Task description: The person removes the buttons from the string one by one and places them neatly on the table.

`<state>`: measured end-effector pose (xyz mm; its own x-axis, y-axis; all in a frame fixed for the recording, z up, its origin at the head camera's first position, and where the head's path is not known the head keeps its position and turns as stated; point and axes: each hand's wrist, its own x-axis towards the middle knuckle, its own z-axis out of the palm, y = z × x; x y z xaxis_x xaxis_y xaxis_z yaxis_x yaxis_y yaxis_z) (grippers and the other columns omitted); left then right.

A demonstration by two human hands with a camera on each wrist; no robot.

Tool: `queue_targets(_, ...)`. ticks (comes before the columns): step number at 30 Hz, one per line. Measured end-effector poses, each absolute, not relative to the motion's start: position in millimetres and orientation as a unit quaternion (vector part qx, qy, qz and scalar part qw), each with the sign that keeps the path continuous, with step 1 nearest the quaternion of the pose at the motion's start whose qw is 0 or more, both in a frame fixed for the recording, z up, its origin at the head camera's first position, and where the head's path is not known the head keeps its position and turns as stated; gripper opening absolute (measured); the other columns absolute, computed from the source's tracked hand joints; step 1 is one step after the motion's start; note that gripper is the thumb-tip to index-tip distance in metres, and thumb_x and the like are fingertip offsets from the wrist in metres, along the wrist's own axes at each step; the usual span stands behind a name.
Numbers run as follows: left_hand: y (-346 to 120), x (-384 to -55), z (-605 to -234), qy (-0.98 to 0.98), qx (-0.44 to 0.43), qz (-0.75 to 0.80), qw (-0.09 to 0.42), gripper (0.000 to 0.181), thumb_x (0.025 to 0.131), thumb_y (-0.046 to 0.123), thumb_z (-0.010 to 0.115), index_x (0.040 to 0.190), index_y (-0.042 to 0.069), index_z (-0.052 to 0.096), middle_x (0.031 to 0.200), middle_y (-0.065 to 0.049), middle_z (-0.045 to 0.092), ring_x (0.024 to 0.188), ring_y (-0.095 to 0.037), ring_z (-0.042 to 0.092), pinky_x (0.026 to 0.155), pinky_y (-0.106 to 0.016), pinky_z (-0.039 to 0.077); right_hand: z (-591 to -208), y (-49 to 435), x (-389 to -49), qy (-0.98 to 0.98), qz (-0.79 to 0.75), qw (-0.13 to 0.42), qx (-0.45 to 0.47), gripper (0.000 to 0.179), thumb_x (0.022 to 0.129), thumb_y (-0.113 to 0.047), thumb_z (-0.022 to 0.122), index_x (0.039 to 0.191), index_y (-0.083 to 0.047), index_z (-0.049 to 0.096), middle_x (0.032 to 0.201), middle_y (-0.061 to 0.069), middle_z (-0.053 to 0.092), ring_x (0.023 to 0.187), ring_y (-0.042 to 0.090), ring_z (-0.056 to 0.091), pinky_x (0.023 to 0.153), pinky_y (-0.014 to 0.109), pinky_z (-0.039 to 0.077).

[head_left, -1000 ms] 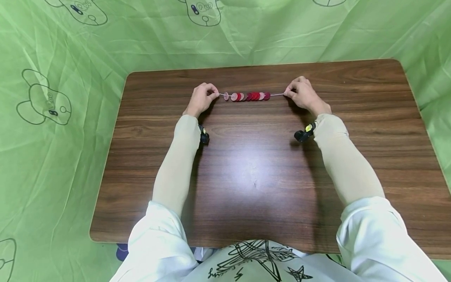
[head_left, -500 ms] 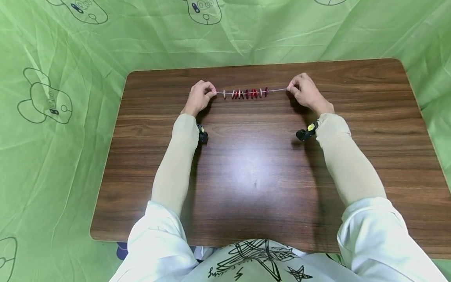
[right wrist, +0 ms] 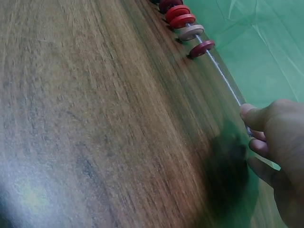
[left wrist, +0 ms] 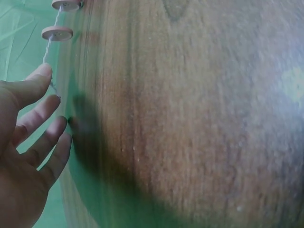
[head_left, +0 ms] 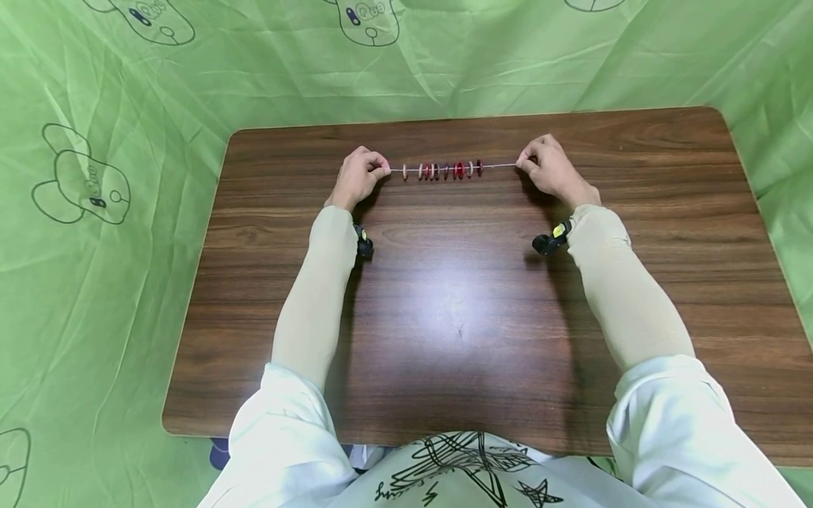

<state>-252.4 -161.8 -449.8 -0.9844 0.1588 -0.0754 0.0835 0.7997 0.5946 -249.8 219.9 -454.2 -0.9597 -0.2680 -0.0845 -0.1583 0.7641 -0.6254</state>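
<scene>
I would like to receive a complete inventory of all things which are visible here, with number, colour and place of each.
Discs: about ten, some too close to count surely; red, dark red, pale pink; threaded on the string
String: one, pale, stretched between the hands
Table: one, brown wood-grain, below the hands
Sheeting: pieces unclear, green with dark cartoon outlines, around the table
Purple-blue object: one, partly hidden, by the table's near edge
Wrist cameras: two, black and yellow, one per wrist
Shirt: one, white with black drawings, bottom
Undersleeves: two, beige, on the forearms
Left hand: one, bare, pinching the string
Right hand: one, bare, pinching the string opposite
</scene>
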Motion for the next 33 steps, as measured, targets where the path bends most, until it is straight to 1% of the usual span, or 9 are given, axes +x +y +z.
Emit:
queue_targets(7,-159,-253,-452,0.945,0.072,0.311,0.069,0.017,0.093,0.029,0.062,0.097,0.013,0.066,0.107,-0.004,0.058,0.100,-0.018,0.053,0.095,-0.034,0.041,-454,219,-250,0.942,-0.300,0.087,-0.120,0.022,0.098,-0.016,0.053,0.098,0.004,0.061,0.125,0.024,0.042,0.123,0.039,0.033,0.108,0.049,0.021)
queue_targets(11,-157,-254,-453,0.940,0.068,0.326,0.079,0.015,0.094,0.029,0.061,0.097,0.015,0.064,0.106,0.000,0.062,0.099,-0.016,0.051,0.095,-0.031,0.039,-453,218,-251,0.943,-0.297,0.086,-0.120,0.021,0.097,-0.016,0.054,0.096,0.004,0.062,0.125,0.023,0.043,0.125,0.040,0.032,0.109,0.049,0.020)
queue_targets(14,-154,-254,-452,0.932,0.066,0.346,0.081,0.013,0.094,0.028,0.061,0.097,0.015,0.064,0.102,0.000,0.064,0.095,-0.015,0.051,0.092,-0.030,0.039,-453,218,-251,0.945,-0.293,0.082,-0.121,0.020,0.097,-0.016,0.055,0.095,0.003,0.063,0.124,0.023,0.043,0.125,0.040,0.032,0.108,0.050,0.019)
queue_targets(22,-149,-253,-451,0.929,0.060,0.357,0.082,0.013,0.094,0.026,0.061,0.097,0.013,0.065,0.096,0.000,0.063,0.089,-0.014,0.051,0.085,-0.027,0.039,-459,216,-255,0.950,-0.273,0.077,-0.127,0.021,0.096,-0.019,0.057,0.094,0.000,0.064,0.127,0.021,0.046,0.126,0.038,0.030,0.107,0.051,0.019)
queue_targets(27,-148,-253,-452,0.930,0.056,0.354,0.086,0.013,0.094,0.026,0.061,0.097,0.014,0.064,0.095,-0.001,0.063,0.087,-0.015,0.051,0.082,-0.027,0.039,-460,216,-255,0.951,-0.275,0.075,-0.120,0.020,0.096,-0.020,0.058,0.095,-0.001,0.065,0.131,0.021,0.043,0.128,0.039,0.028,0.108,0.053,0.018)
queue_targets(33,-142,-254,-455,0.931,0.062,0.349,0.086,0.014,0.094,0.028,0.061,0.097,0.014,0.064,0.095,0.000,0.063,0.087,-0.015,0.052,0.082,-0.028,0.039,-461,215,-255,0.952,-0.274,0.083,-0.111,0.019,0.095,-0.022,0.060,0.096,-0.004,0.064,0.136,0.019,0.040,0.130,0.040,0.027,0.106,0.056,0.019)
